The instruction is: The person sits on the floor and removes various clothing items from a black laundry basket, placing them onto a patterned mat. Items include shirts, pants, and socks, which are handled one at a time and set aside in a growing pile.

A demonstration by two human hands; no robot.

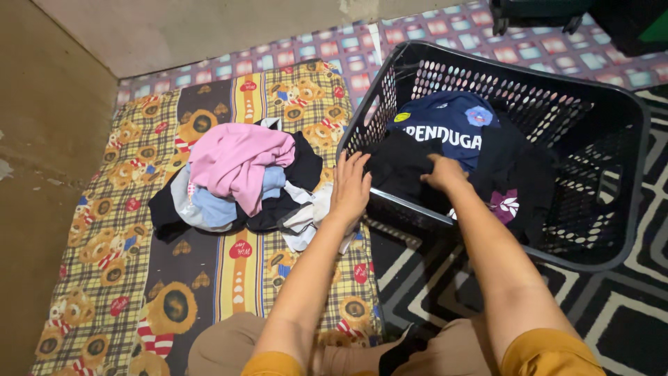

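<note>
A bear-patterned mat (132, 278) covers the left of the floor, a wall beyond it, with a black-and-white rug (626, 313) to the right. On the rug stands a black laundry basket (630, 174), its long axis running near-left to far-right. Inside, the right hand (442, 172) clenches a black garment (400, 167) — the left hand (350, 186) rests open-fingered on the basket's near-left rim, beside a clothes pile (236, 177).

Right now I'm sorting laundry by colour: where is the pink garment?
In the head view, the pink garment lies on top of the clothes pile on the teddy-bear patterned mat, left of the black plastic laundry basket and the left hand.
</note>
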